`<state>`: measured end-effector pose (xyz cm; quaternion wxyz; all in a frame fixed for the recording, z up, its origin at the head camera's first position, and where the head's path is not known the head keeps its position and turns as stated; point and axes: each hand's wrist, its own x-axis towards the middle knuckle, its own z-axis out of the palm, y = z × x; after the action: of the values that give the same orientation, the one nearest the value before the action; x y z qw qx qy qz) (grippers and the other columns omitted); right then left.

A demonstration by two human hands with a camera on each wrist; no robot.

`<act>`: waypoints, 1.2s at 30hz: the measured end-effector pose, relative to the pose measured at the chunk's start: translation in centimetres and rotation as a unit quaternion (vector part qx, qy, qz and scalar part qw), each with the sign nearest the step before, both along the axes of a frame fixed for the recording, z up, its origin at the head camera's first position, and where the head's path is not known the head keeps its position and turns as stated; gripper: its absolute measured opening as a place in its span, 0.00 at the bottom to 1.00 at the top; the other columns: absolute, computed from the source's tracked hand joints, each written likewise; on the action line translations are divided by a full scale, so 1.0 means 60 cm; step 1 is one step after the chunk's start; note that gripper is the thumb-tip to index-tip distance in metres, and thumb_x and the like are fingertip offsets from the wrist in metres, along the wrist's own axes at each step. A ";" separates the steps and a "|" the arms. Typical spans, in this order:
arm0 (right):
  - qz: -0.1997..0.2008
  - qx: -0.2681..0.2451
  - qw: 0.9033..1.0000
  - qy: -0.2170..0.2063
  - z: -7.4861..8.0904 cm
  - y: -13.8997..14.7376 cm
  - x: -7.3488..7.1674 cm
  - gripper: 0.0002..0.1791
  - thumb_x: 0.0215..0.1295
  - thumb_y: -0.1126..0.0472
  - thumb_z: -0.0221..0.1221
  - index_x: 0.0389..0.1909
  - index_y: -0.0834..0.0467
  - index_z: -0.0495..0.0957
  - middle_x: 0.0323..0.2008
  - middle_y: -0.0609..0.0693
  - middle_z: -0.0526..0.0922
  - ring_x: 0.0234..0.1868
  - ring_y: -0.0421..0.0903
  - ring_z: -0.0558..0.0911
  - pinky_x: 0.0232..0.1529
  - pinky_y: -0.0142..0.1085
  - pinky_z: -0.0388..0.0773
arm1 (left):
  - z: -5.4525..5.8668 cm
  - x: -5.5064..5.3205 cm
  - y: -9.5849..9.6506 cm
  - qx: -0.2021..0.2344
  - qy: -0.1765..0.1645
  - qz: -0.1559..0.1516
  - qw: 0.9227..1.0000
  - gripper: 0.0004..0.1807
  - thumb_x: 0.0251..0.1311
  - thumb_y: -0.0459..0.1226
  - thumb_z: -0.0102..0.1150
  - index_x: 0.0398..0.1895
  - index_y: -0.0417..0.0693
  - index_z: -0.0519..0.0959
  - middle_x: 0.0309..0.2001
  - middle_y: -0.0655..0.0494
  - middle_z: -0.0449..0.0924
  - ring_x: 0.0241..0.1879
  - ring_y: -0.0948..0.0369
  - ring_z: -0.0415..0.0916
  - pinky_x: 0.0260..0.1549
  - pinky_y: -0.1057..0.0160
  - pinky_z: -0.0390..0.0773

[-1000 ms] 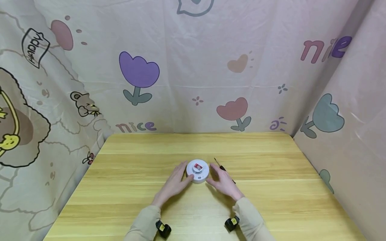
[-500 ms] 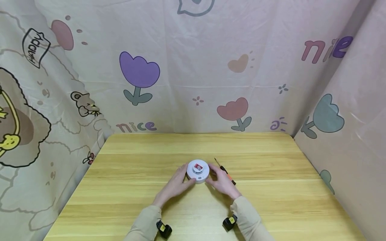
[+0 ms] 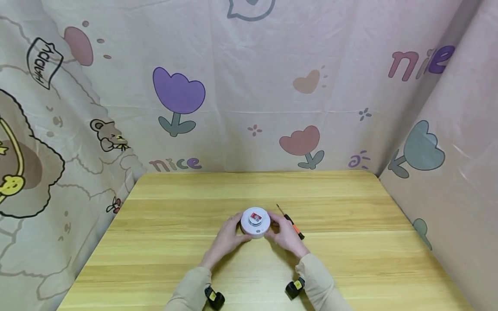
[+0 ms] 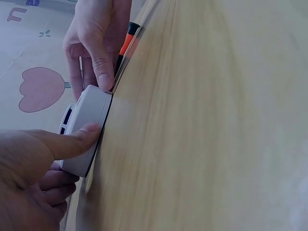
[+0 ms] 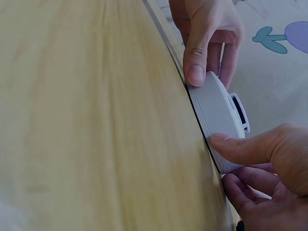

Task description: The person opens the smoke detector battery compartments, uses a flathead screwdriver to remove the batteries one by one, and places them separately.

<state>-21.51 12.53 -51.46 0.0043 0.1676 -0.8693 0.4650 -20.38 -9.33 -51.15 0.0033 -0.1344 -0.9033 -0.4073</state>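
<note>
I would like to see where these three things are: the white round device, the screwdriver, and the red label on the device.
White round device (image 4: 93,109): left wrist view, on its side wall.
Screwdriver (image 3: 289,219): head view, on its handle's black part.
Red label (image 3: 256,217): head view, on its printed face.

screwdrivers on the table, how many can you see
1: the screwdriver lies on the table, to the right of the white disc, beside the right hand. That hand could hide something small.
</note>
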 end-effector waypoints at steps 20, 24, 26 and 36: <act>0.036 -0.060 0.997 -0.026 -0.004 0.018 0.010 0.38 0.56 0.68 0.71 0.68 0.68 0.69 0.64 0.66 0.78 0.65 0.61 0.78 0.69 0.50 0.74 | -0.005 -0.004 -0.009 0.048 0.027 -0.020 0.998 0.48 0.38 0.44 0.82 0.67 0.38 0.73 0.64 0.41 0.78 0.66 0.44 0.75 0.69 0.42 0.71; 0.044 -0.071 0.996 -0.035 -0.003 0.020 0.011 0.37 0.57 0.67 0.70 0.67 0.68 0.70 0.63 0.66 0.78 0.65 0.61 0.78 0.69 0.49 0.73 | -0.005 -0.003 -0.012 0.064 0.024 -0.028 0.997 0.48 0.39 0.44 0.82 0.67 0.37 0.73 0.64 0.40 0.78 0.65 0.45 0.76 0.68 0.44 0.72; 0.046 -0.076 0.995 -0.039 -0.002 0.021 0.012 0.36 0.57 0.67 0.70 0.67 0.68 0.70 0.63 0.66 0.78 0.65 0.61 0.78 0.69 0.49 0.73 | -0.004 -0.002 -0.013 0.072 0.022 -0.030 0.997 0.48 0.39 0.45 0.81 0.67 0.36 0.73 0.63 0.40 0.78 0.65 0.45 0.76 0.68 0.44 0.73; 0.057 -0.113 0.991 -0.049 -0.004 0.025 0.016 0.34 0.60 0.66 0.68 0.67 0.70 0.69 0.63 0.69 0.77 0.64 0.64 0.78 0.68 0.48 0.75 | -0.004 0.002 -0.018 0.090 0.013 -0.029 0.995 0.47 0.40 0.49 0.80 0.65 0.37 0.74 0.62 0.42 0.79 0.63 0.47 0.78 0.66 0.48 0.76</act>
<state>-20.57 14.02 -51.71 -0.0462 0.1927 -0.7994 0.5672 -20.25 -10.44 -51.38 0.0156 -0.1646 -0.8588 -0.4850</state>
